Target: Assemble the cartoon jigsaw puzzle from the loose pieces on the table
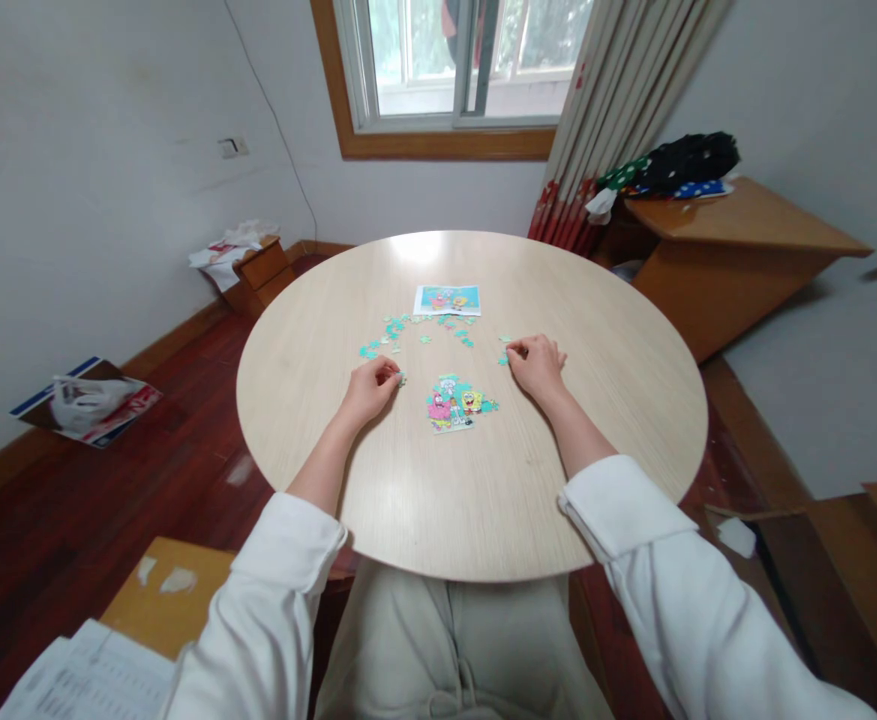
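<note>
Head view: the left hand [373, 387] and right hand [537, 363] rest at either side of a partly joined puzzle [454, 407] on a round counter [445, 510].
The left grip is pinched on a small puzzle piece [402, 379], just left of the joined puzzle; the right grip is bent with fingertips near together beside a few greenish pieces [504, 360], and whether it has one between them I cannot tell. The joined puzzle lies flat on the near half of the counter, between the forearms, showing pink and yellow cartoon figures with an uneven edge. Beyond it, loose turquoise and pale pieces [393, 328] spread in an arc below a printed picture sheet [449, 300]. A window [468, 60] and a curtain [618, 80] stand behind the counter.
</note>
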Motion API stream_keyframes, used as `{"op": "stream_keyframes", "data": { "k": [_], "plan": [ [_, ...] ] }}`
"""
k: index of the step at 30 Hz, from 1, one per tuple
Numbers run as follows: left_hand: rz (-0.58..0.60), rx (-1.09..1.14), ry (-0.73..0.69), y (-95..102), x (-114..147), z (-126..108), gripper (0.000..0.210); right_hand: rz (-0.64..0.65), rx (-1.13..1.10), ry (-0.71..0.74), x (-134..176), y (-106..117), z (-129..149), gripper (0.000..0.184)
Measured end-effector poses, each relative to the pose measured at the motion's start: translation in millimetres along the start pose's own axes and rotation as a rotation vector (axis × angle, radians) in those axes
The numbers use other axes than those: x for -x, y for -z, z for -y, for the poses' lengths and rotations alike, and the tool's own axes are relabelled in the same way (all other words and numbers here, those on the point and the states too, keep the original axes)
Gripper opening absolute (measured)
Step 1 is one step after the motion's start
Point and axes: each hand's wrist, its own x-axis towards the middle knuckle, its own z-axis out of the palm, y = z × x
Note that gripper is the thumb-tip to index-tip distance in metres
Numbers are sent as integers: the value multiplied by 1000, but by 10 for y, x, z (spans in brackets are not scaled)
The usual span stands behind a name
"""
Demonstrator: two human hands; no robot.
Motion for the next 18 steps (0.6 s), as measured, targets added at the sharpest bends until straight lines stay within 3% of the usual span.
{"op": "stream_keyframes", "data": {
  "k": [11,18],
  "plan": [
    [5,69,63,24,-16,-54,6,30,10,-13,-9,15,16,25],
    [19,18,21,28,-34,-1,8,43,23,-7,-11,19,25,28]
  ]
}}
